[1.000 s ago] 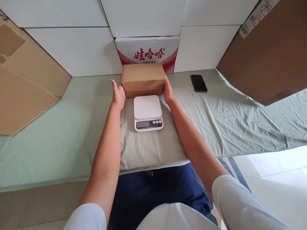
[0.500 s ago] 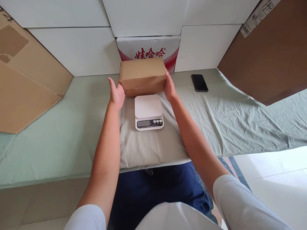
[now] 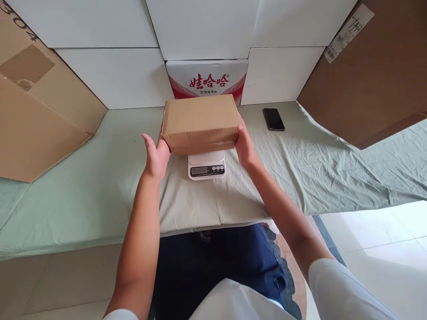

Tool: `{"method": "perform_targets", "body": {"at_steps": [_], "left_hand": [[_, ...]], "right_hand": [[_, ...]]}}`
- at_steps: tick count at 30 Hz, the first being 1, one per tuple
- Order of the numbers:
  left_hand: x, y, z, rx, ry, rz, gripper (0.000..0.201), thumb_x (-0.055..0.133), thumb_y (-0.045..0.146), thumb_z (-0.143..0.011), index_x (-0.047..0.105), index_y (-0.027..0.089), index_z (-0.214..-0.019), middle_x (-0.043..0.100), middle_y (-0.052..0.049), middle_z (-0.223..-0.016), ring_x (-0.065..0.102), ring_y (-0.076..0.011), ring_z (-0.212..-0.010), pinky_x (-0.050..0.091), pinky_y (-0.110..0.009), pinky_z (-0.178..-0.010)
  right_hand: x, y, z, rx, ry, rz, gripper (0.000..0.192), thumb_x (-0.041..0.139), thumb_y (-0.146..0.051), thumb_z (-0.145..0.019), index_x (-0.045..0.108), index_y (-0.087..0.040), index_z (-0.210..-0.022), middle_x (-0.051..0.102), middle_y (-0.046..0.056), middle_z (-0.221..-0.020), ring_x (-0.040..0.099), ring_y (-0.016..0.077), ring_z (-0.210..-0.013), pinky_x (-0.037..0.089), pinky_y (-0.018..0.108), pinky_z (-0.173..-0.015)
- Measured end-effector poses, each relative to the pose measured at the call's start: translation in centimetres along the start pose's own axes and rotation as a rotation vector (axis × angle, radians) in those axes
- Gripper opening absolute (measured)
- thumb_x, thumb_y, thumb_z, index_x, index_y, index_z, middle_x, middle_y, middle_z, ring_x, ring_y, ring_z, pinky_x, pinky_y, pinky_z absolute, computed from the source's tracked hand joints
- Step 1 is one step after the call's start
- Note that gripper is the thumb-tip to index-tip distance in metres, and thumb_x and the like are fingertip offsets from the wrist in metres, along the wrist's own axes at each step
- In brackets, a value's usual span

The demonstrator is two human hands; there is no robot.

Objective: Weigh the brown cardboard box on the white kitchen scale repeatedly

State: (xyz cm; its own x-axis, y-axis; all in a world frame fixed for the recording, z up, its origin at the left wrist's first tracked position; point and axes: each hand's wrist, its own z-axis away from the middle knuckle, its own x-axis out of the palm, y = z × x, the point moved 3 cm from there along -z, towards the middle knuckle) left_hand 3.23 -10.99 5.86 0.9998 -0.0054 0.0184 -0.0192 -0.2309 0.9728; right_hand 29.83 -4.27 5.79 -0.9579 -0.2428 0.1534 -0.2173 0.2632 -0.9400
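Between my two hands is a closed brown cardboard box (image 3: 202, 122), held level by its short ends. My left hand (image 3: 156, 155) grips the left end, its thumb sticking up apart from the box. At the right end, my right hand (image 3: 245, 143) presses with the thumb on the front corner; its other fingers are hidden behind. A white kitchen scale (image 3: 207, 171) lies under the front of the box, which covers most of its weighing plate. Whether the box touches the plate, I cannot tell. The scale's display looks blank.
A black phone (image 3: 273, 119) lies on the green cloth (image 3: 110, 186) to the right. Large cardboard sheets (image 3: 43, 106) stand at both sides. Behind are white panels (image 3: 113, 75) and a white-and-red carton (image 3: 208, 73) with Chinese print.
Both hands have brought the cardboard box closer to me, from behind the scale to over its plate. The view has shifted slightly, and more of the printed carton shows.
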Motion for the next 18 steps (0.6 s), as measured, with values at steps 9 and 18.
{"method": "perform_targets", "body": {"at_steps": [9,18], "left_hand": [[0.7,-0.5,2.2,-0.003,0.037,-0.005,0.118,0.008,0.106,-0.088,0.049,0.038,-0.176,0.042,-0.001,-0.187,0.009,-0.0269,-0.184,0.015,-0.049,-0.151],[0.6,-1.1,2.5,-0.015,0.057,0.009,0.117,0.012,0.108,-0.087,0.05,0.041,-0.175,0.044,0.003,-0.186,0.01,-0.0267,-0.184,0.017,-0.05,-0.151]], "right_hand": [[0.2,0.6,2.9,0.088,0.031,-0.072,0.089,0.056,-0.081,-0.092,0.047,-0.04,-0.17,0.042,-0.009,-0.188,0.033,0.0314,-0.181,0.029,0.054,-0.152],[-0.2,1.6,2.7,0.072,0.038,-0.03,0.089,0.054,-0.085,-0.092,0.047,-0.042,-0.17,0.042,-0.01,-0.188,0.031,0.0312,-0.181,0.029,0.054,-0.152]]}}
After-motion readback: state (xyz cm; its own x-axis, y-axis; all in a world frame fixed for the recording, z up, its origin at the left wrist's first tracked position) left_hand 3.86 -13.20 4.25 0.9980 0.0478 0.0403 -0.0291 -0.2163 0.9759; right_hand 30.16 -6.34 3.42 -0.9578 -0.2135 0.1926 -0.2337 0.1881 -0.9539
